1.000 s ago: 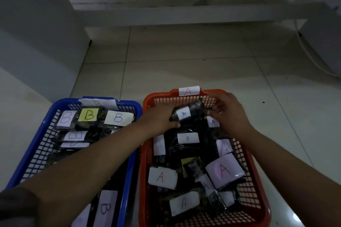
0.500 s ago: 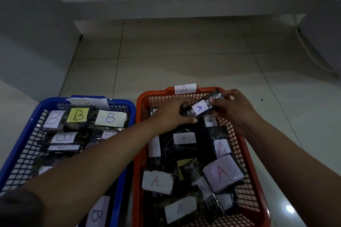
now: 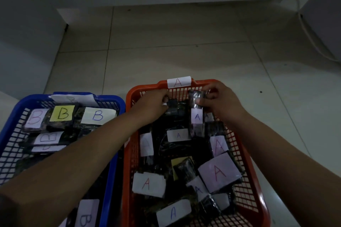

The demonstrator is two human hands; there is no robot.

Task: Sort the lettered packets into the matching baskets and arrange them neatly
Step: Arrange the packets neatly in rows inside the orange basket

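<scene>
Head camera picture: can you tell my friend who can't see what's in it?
Two hands work at the far end of an orange basket of "A" packets: the right hand pinches an upright packet, the left hand grips a dark one. A blue basket of "B" packets sits left.
</scene>
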